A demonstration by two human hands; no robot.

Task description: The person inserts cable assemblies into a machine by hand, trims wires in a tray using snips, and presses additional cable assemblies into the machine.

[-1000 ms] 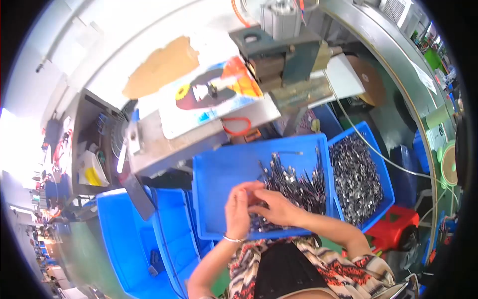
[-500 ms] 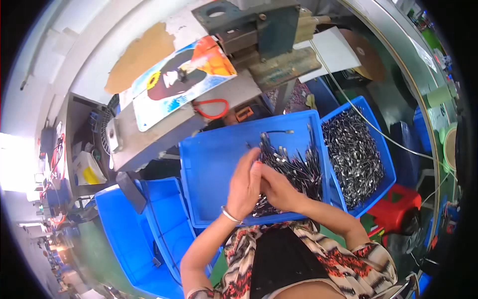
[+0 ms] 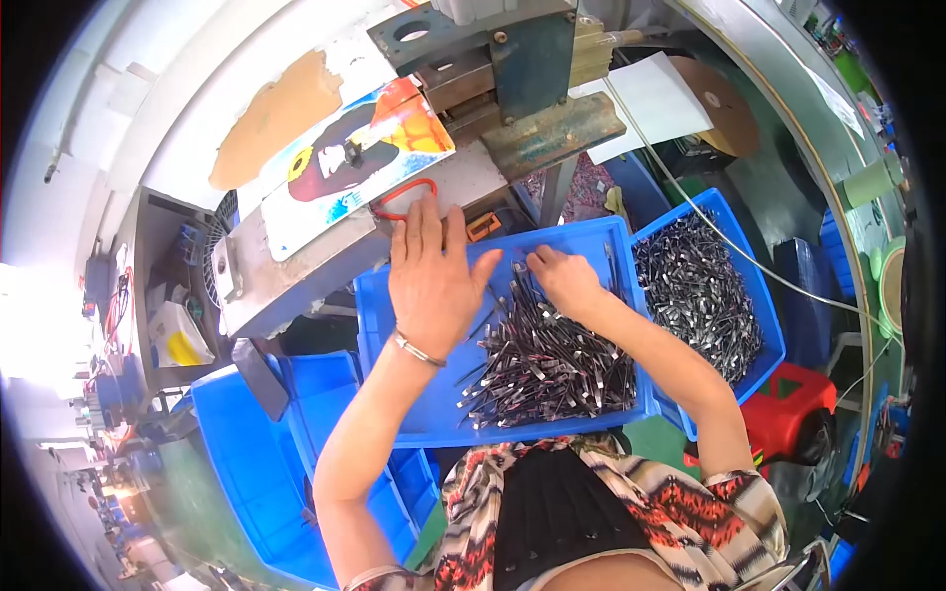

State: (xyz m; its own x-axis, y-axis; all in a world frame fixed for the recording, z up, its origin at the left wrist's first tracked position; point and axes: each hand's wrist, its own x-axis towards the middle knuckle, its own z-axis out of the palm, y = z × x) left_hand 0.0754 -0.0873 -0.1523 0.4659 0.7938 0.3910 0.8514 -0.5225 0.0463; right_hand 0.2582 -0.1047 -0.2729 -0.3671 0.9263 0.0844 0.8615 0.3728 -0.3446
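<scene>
My left hand (image 3: 432, 286) is spread flat, palm down, over the left part of the blue tray (image 3: 404, 414), its fingertips near the red loop (image 3: 406, 199). A bracelet circles that wrist. Over the tray's far side, my right hand (image 3: 567, 281) has its fingers curled together; a dark cable piece may be at its fingertips, but this is too small to tell. Below both hands, a heap of short black cables with metallic ends (image 3: 552, 364) fills the middle and right of the tray.
A second blue bin (image 3: 700, 295) full of similar pieces stands at the right, beside a red stool (image 3: 788, 414). Blue bins (image 3: 246, 453) stand at the lower left. Beyond the tray are a metal press (image 3: 537, 74) and a bench with a colourful picture board (image 3: 355, 163).
My hands were close together over the cables and have parted. The left has moved left and away from me with fingers spread; the right has moved away from me. More of the heap shows.
</scene>
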